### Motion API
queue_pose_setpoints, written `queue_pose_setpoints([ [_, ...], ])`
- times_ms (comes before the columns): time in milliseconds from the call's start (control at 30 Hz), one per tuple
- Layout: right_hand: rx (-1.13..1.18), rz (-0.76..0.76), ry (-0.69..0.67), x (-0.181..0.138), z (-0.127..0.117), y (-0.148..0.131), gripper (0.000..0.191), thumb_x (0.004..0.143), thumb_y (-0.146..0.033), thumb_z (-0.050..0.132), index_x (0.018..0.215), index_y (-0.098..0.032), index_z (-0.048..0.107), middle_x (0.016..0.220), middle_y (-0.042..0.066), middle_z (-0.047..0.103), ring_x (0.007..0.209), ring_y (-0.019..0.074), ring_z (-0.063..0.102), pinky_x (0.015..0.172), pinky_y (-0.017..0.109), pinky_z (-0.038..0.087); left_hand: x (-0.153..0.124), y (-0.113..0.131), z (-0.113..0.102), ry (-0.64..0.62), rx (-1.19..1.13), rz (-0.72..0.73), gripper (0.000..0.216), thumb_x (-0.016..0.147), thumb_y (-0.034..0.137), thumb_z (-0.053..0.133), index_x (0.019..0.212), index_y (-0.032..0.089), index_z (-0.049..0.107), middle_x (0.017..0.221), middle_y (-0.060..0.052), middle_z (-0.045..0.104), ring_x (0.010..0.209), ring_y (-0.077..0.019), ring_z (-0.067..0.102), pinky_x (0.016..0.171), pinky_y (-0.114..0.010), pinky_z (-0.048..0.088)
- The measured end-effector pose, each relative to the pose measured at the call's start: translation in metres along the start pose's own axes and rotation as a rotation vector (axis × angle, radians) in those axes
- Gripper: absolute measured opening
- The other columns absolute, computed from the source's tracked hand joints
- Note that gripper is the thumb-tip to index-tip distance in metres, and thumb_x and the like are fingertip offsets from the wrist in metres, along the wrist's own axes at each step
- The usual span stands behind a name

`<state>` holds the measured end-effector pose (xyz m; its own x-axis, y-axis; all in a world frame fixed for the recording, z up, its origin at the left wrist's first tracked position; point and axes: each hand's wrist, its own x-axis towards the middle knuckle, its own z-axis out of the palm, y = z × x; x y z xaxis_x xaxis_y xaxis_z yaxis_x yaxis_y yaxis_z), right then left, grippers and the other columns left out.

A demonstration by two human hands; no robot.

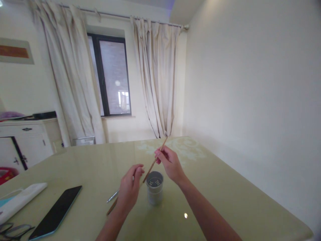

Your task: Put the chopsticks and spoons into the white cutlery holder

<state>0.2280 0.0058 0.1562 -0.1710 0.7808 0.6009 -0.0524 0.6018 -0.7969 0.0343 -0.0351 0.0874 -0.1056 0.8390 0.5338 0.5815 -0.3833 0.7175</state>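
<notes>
My right hand (170,164) pinches a thin brown wooden stick, like a chopstick (153,163), between thumb and fingers. The chopstick slants, its pale upper end pointing away and its lower end at the left rim of a grey cup (155,195) with holes in its bottom. To the left of the cup, my left hand (129,187) is curled, thumb near the fingers. A silver rod-like utensil (112,196) and another brown stick (112,206) show from behind this hand. Whether it grips them or they lie on the table is hidden.
A black phone (56,212) lies on the glossy green table (225,207), left of my hands. Beyond it are a white case-like object (22,202) and eyeglasses (15,231). A wall (250,83) runs along the right side; curtains and a window stand behind.
</notes>
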Motion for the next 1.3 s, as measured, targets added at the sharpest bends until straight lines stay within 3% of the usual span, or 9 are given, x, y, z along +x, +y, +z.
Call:
queue_pose_setpoints([
  [200, -0.189, 0.109, -0.176, 0.022, -0.034, 0.005, 0.029, 0.091, -0.047, 0.072, 0.085, -0.019, 0.066, 0.071, 0.001, 0.071, 0.064, 0.016, 0.07, 0.061, 0.026, 0.055, 0.024, -0.033, -0.009, -0.5, 0.605, -0.089, 0.015, 0.094, 0.023, 0.055, 0.092, 0.021, 0.07, 0.101, -0.009, 0.078, 0.099, -0.0257, 0.071, 0.084, -0.032, 0.048],
  [400, -0.371, 0.306, -0.434, 0.023, -0.024, 0.03, 0.019, 0.093, -0.031, 0.067, 0.08, -0.017, 0.068, 0.07, 0.003, 0.076, 0.056, 0.0159, 0.073, 0.05, 0.021, 0.047, 0.015, -0.055, 0.013, -0.57, 0.765, -0.136, 0.013, 0.094, 0.021, 0.057, 0.097, 0.022, 0.07, 0.109, -0.01, 0.077, 0.104, -0.0259, 0.072, 0.084, -0.032, 0.047],
  [600, -0.429, 0.286, -0.464, 0.027, -0.014, 0.034, 0.027, 0.091, -0.032, 0.072, 0.068, -0.018, 0.069, 0.067, 0.003, 0.076, 0.052, 0.0137, 0.067, 0.051, 0.022, 0.047, 0.017, -0.057, 0.008, -0.457, 0.649, -0.2, 0.017, 0.094, 0.027, 0.055, 0.087, 0.022, 0.07, 0.093, -0.008, 0.079, 0.089, -0.0246, 0.074, 0.076, -0.032, 0.046],
  [733, -0.373, 0.314, -0.456, 0.033, -0.022, 0.039, 0.039, 0.09, -0.052, 0.074, 0.071, -0.018, 0.071, 0.069, 0.005, 0.077, 0.051, 0.014, 0.065, 0.049, 0.022, 0.046, 0.039, -0.04, -0.014, -0.297, 0.251, -0.268, 0.028, 0.091, 0.042, 0.057, 0.086, 0.018, 0.069, 0.08, -0.008, 0.079, 0.076, -0.0236, 0.073, 0.07, -0.032, 0.049],
  [833, -0.345, 0.339, -0.361, 0.041, -0.034, 0.052, 0.059, 0.101, -0.065, 0.052, 0.075, -0.016, 0.073, 0.065, 0.006, 0.075, 0.047, 0.0131, 0.062, 0.049, 0.023, 0.045, 0.062, -0.013, -0.034, -0.171, -0.121, -0.255, 0.047, 0.084, 0.057, 0.062, 0.102, 0.014, 0.069, 0.08, -0.009, 0.08, 0.069, -0.0219, 0.07, 0.063, -0.031, 0.05],
  [933, -0.351, 0.336, -0.265, 0.046, -0.04, 0.075, 0.07, 0.108, -0.06, 0.029, 0.078, -0.014, 0.073, 0.062, 0.006, 0.071, 0.047, 0.0121, 0.057, 0.05, 0.023, 0.044, 0.08, 0.024, -0.05, -0.065, -0.331, -0.157, 0.055, 0.079, 0.063, 0.071, 0.107, 0.015, 0.069, 0.084, -0.007, 0.079, 0.065, -0.0176, 0.065, 0.059, -0.028, 0.049],
  [1100, -0.377, 0.283, -0.321, 0.034, -0.01, 0.124, 0.043, 0.102, -0.044, 0.052, 0.081, -0.015, 0.076, 0.073, 0.006, 0.074, 0.061, 0.0153, 0.062, 0.059, 0.025, 0.048, 0.094, 0.061, -0.047, 0.003, -0.461, 0.011, 0.044, 0.085, 0.058, 0.074, 0.107, 0.02, 0.066, 0.086, -0.004, 0.079, 0.072, -0.0168, 0.068, 0.065, -0.028, 0.054],
  [1200, -0.378, 0.238, -0.429, 0.024, 0.018, 0.148, 0.023, 0.092, -0.038, 0.07, 0.089, -0.018, 0.08, 0.087, 0.005, 0.077, 0.079, 0.0204, 0.069, 0.074, 0.03, 0.055, 0.094, 0.06, -0.033, -0.049, -0.476, 0.017, 0.04, 0.088, 0.056, 0.072, 0.105, 0.021, 0.064, 0.087, -0.005, 0.08, 0.074, -0.0174, 0.07, 0.066, -0.028, 0.054],
  [1300, -0.383, 0.201, -0.54, 0.018, 0.036, 0.161, 0.023, 0.084, -0.04, 0.08, 0.099, -0.023, 0.083, 0.097, 0.004, 0.078, 0.085, 0.0231, 0.07, 0.081, 0.033, 0.057, 0.093, 0.053, -0.023, -0.133, -0.457, -0.016, 0.038, 0.087, 0.055, 0.071, 0.103, 0.021, 0.065, 0.087, -0.005, 0.081, 0.074, -0.0182, 0.071, 0.066, -0.029, 0.054],
])
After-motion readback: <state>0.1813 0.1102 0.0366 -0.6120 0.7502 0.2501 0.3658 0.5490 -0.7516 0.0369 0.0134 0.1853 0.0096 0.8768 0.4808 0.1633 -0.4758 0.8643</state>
